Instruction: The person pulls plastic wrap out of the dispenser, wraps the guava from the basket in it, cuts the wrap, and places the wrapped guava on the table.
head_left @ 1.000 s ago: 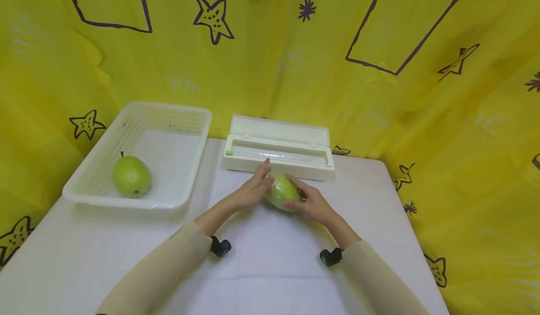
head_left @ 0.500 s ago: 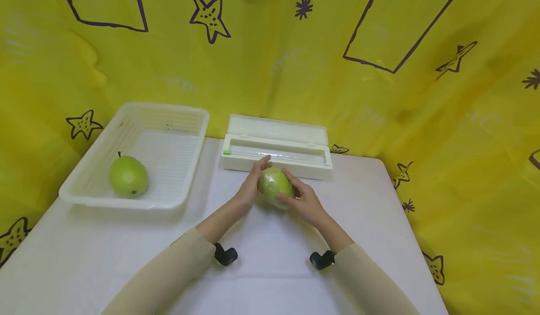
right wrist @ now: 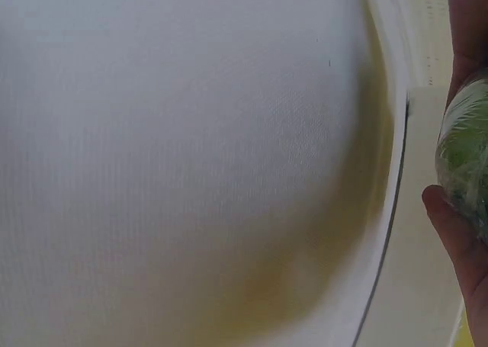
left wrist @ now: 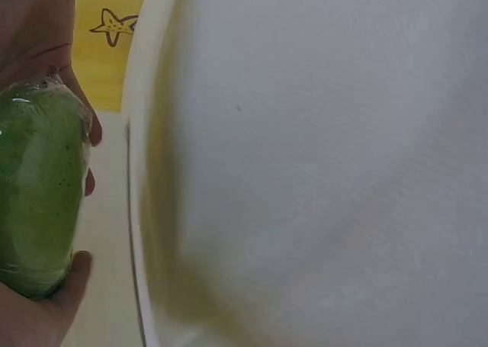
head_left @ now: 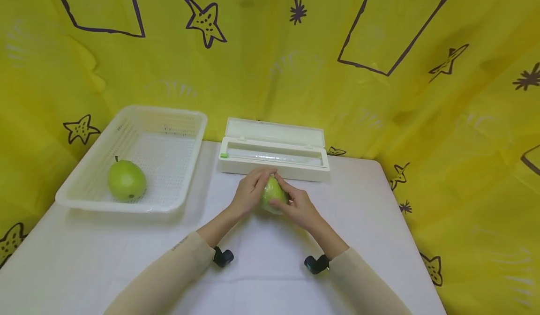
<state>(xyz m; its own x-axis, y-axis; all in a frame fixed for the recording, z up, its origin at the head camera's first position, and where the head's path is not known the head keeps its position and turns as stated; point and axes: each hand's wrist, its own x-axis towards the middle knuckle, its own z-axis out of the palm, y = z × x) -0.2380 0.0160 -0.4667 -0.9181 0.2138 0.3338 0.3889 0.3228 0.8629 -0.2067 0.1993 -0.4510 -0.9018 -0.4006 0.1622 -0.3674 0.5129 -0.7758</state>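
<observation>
A green pear in clear plastic wrap is held between both hands over the table, in front of the white box. My right hand grips its right side, thumb across the near face and fingers on the far side. Around its left side and top curls my left hand, its fingertips meeting the right fingers near the top. In the left wrist view the wrapped pear shows its dark stem, with film bunched near it. Shiny creased film covers the pear in the right wrist view.
Behind the hands stands a white wrap dispenser box, lid raised, with a roll of film inside and a green slider. A white basket at left holds an unwrapped pear. A yellow curtain hangs behind the table.
The wrapped pear has shifted left and been turned in the hands. My left hand has closed in from beside it, its fingers now curling over its top. The right hand keeps its grip.
</observation>
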